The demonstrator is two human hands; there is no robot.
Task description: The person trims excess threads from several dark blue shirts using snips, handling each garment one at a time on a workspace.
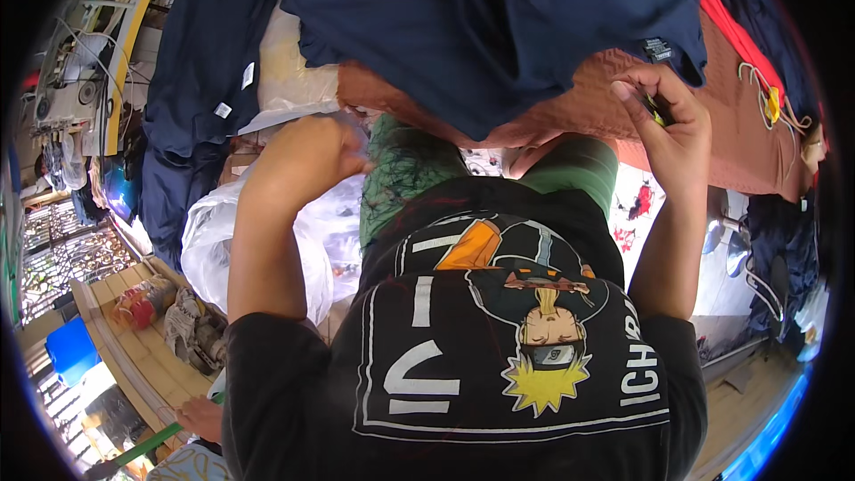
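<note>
A navy blue garment [481, 36] lies spread over a surface with a brown quilted cover [748, 142], its pointed lower edge hanging toward my lap. My right hand [672, 111] is raised at the garment's right end, just below a small dark label [657, 50]. Its fingers are curled, thumb and forefinger close together, around a small dark and yellow thing [657, 112] mostly hidden in the palm. My left hand [325, 150] hovers above a clear plastic bag [214, 236], left of my knee; motion smears its fingers, and I cannot see anything in them.
More navy clothes [191, 80] with white tags hang at the left. Wire hangers [757, 80] and a red strip [735, 22] are at the right edge. A wooden bench [134, 347] bears a wrapped packet and a grey cloth. Another person's hand [201, 417] is beside a green stick [147, 447].
</note>
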